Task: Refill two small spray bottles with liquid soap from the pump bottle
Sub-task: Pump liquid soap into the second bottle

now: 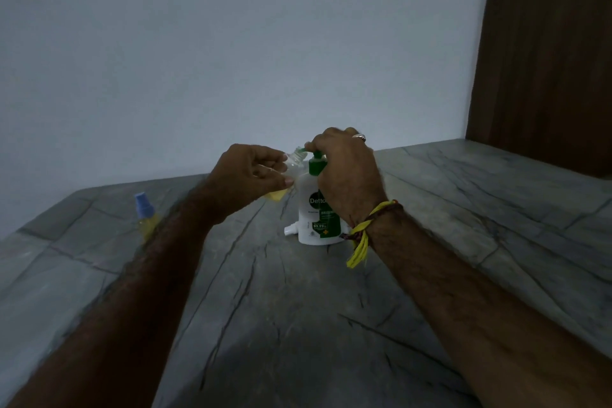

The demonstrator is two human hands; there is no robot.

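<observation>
On grey stone counter (430,242) by white wall (165,60), fingers grasp spray bottle (293,164), pump (317,159).

grey stone table (463,242) | pump bottle (313,222) | capped spray bottle (145,217) | white sprayer head (290,229)

Left hand (255,175) holds an uncapped spray bottle (291,164) tilted at the green nozzle of the pump bottle (316,212); right hand (344,172) sits on the pump. Second, capped bottle (145,214) stands left on the grey worktop (463,209).
</observation>
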